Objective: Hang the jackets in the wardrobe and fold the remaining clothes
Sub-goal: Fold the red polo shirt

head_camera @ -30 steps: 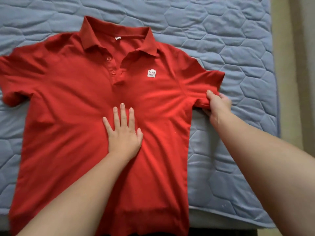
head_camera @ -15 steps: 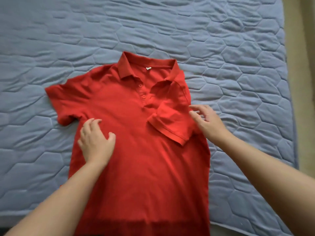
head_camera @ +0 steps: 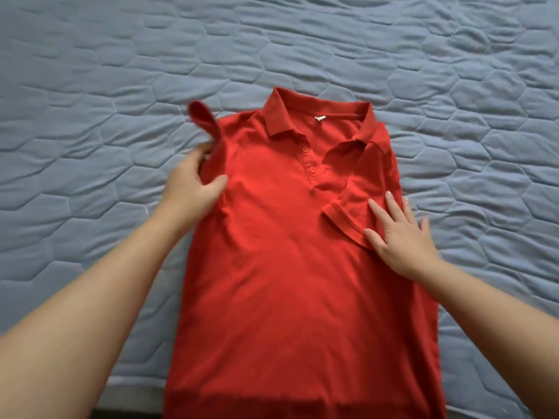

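The left hand [head_camera: 193, 192] pinches the red shirt [head_camera: 287, 282] at its shoulder edge. The thumb lies on top of the cloth and the other fingers are tucked behind the edge, though they are blurred. Just above that grip the loose sleeve [head_camera: 201, 116] stands up off the blue quilt [head_camera: 90, 86], lying flat on neither side.

Across the chest from the grip, the right hand [head_camera: 402, 237] lies flat with its fingers straight and spread, holding nothing. It presses on the folded sleeve [head_camera: 354, 207], which is turned in over the front with its cuff toward the buttons. The collar [head_camera: 302, 116] sits beyond both hands, and the hem lies nearer the person than either hand, at the quilt's near edge. The shirt is face up on the quilt, its body between the 2 hands.

As for progress, 1 of the 2 side folds looks done and the second looks only begun, with the cloth at the grip lifted but not yet laid over. My guess is that this side must come in to match the other, and then the hem must go up toward the collar. No jacket, wardrobe or other clothing is in view, so how much of the wider job is finished cannot be told.
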`<control>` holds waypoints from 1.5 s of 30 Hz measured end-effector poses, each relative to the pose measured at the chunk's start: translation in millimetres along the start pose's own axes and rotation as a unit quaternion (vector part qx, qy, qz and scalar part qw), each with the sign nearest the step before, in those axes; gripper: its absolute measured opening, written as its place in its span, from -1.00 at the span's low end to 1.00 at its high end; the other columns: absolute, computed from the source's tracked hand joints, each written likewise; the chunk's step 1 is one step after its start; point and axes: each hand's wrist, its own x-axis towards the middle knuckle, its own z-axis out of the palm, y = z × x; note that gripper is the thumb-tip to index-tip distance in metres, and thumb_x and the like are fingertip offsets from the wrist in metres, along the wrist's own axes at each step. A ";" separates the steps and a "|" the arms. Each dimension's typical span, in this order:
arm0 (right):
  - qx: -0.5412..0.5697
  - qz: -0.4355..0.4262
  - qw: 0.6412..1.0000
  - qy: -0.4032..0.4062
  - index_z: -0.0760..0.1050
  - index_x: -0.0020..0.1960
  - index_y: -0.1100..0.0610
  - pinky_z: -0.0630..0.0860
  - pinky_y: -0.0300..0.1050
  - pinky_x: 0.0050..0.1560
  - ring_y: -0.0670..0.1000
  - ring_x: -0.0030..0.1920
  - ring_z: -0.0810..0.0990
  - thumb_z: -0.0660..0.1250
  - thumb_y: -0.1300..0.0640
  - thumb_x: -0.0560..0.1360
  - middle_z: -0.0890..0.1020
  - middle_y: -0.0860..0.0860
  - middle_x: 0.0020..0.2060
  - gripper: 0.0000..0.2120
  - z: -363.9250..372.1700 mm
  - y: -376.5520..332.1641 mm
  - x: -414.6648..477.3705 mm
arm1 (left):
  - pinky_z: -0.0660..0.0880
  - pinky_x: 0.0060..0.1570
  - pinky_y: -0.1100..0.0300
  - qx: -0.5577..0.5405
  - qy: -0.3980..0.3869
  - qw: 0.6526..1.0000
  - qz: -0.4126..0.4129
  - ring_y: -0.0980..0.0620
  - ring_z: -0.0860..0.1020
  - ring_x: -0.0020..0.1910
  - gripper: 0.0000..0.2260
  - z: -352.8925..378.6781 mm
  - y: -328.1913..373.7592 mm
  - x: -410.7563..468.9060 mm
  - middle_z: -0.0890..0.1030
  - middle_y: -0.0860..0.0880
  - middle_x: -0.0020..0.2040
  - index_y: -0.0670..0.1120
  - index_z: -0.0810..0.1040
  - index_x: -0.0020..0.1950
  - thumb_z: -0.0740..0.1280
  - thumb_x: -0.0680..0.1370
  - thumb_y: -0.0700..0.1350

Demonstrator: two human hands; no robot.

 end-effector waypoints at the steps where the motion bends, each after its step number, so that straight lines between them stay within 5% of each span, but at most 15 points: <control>1: 0.018 -0.003 1.000 0.001 -0.03 0.55 -0.15 0.00 0.29 0.45 0.09 0.55 -0.16 0.13 -0.15 0.58 -0.11 -0.04 0.56 -0.40 -0.9 1.0 -5.9 | 0.43 -0.07 0.31 0.056 -0.096 0.992 0.056 0.08 0.50 -0.14 -0.49 6.9 9.1 -9.0 0.54 0.02 -0.07 -0.01 0.47 0.30 0.37 0.38 0.07; 3: 0.079 0.003 0.997 0.017 0.02 0.55 -0.11 0.08 0.25 0.45 0.07 0.55 -0.10 0.20 -0.10 0.57 -0.05 -0.02 0.56 -0.38 -0.1 6.9 -18.7 | 0.47 0.05 0.10 0.152 -0.183 0.965 0.111 0.05 0.52 -0.06 -0.43 17.2 11.7 -29.8 0.54 0.05 -0.05 0.07 0.48 0.29 0.28 0.34 0.28; 5: 0.170 0.037 0.984 0.048 0.07 0.55 -0.01 0.16 0.20 0.45 0.07 0.54 0.02 0.28 -0.01 0.55 0.05 0.06 0.55 -0.35 7.0 15.7 -35.4 | 0.44 0.17 -0.05 0.208 -0.170 0.958 0.104 -0.03 0.49 0.14 -0.40 19.8 -8.6 -54.2 0.50 -0.01 0.13 0.03 0.45 0.31 0.25 0.35 0.29; 9: 0.314 0.192 0.926 0.088 0.16 0.49 0.26 0.20 0.01 0.41 0.19 0.41 0.29 0.38 0.18 0.49 0.32 0.26 0.40 -0.34 32.6 31.4 -80.7 | 0.38 0.24 0.04 0.182 -0.147 0.970 -0.070 -0.09 0.45 0.22 -0.39 12.5 -54.4 -115.9 0.46 -0.12 0.24 -0.13 0.35 0.38 0.48 0.40 -0.06; 13: 0.406 0.316 0.857 0.007 0.38 0.30 0.31 0.39 0.00 0.16 0.20 0.19 0.52 0.41 0.17 0.48 0.53 0.27 0.21 -0.54 63.0 43.0 -128.8 | 0.39 -0.01 0.14 0.027 -0.096 0.952 -0.288 -0.07 0.55 0.04 -0.66 13.7 -67.3 -166.3 0.57 -0.13 0.04 -0.20 0.46 0.19 0.45 0.46 -0.22; 20: 0.449 0.286 0.818 -0.217 0.57 0.03 0.20 0.53 -0.23 -0.26 0.00 -0.23 0.59 0.44 0.25 0.45 0.65 0.07 -0.19 -0.83 96.5 66.2 -211.5 | 0.52 -0.19 0.21 -0.017 -0.193 0.893 -0.406 0.01 0.59 -0.18 -0.89 -7.3 -93.1 -264.5 0.66 -0.04 -0.17 -0.09 0.60 -0.06 0.47 0.45 -0.16; 22: 0.428 0.279 0.817 -0.266 0.56 -0.04 0.11 0.51 -0.15 -0.22 0.02 -0.24 0.59 0.42 0.22 0.47 0.65 0.06 -0.22 -0.91 99.3 73.1 -232.5 | 0.52 -0.10 0.16 -0.011 -0.220 0.882 -0.416 0.01 0.60 -0.18 -0.91 -16.9 -97.1 -292.9 0.67 -0.03 -0.18 -0.09 0.62 -0.08 0.47 0.45 -0.17; 26: 0.435 0.249 0.836 -0.225 0.52 -0.04 0.18 0.51 -0.23 -0.47 -0.05 -0.48 0.57 0.28 0.27 0.57 0.58 0.07 -0.34 -0.94 101.8 78.6 -281.8 | 0.55 -0.35 0.33 -0.031 -0.208 0.885 -0.415 0.07 0.61 -0.43 -0.93 -35.2 -85.4 -345.0 0.64 -0.12 -0.24 -0.22 0.59 -0.11 0.35 0.53 -0.23; 30: 0.500 0.262 0.802 -0.197 0.51 0.05 0.27 0.60 -0.17 -0.38 0.06 -0.38 0.61 0.23 0.26 0.59 0.59 0.16 -0.24 -0.88 85.9 83.8 -339.8 | 0.56 -0.43 0.32 -0.078 -0.185 0.876 -0.439 0.05 0.60 -0.51 -0.94 -60.1 -45.7 -382.8 0.58 -0.14 -0.24 -0.26 0.53 -0.07 0.29 0.56 -0.28; 35: 0.527 0.280 0.772 -0.218 0.52 0.01 0.20 0.59 -0.24 -0.37 -0.05 -0.40 0.66 0.22 0.20 0.60 0.60 0.14 -0.23 -0.89 30.0 100.9 -399.8 | 0.50 -0.47 0.34 -0.087 -0.240 0.839 -0.481 0.11 0.44 -0.56 -0.89 -115.4 7.5 -414.6 0.57 -0.08 -0.42 -0.23 0.50 -0.11 0.26 0.59 -0.23; 41: 0.645 0.285 0.703 -0.094 0.47 0.06 0.07 0.60 -0.19 -0.38 0.02 -0.28 0.61 0.14 0.27 0.62 0.58 0.07 -0.13 -0.82 -69.6 86.8 -372.9 | 0.56 -0.45 0.29 -0.208 -0.110 0.877 -0.418 0.00 0.53 -0.43 -0.79 -142.8 80.2 -352.0 0.50 -0.10 -0.16 -0.06 0.45 0.18 0.16 0.62 -0.29; 45: 0.679 0.317 0.662 -0.008 0.44 -0.15 0.15 0.55 -0.22 -0.50 0.03 -0.36 0.60 0.13 0.31 0.59 0.59 0.08 -0.36 -0.80 -131.5 63.7 -290.0 | 0.57 -0.37 0.26 -0.233 -0.055 0.896 -0.374 0.03 0.57 -0.30 -0.73 -134.9 118.2 -254.5 0.50 -0.09 -0.13 -0.09 0.49 -0.07 0.05 0.63 -0.32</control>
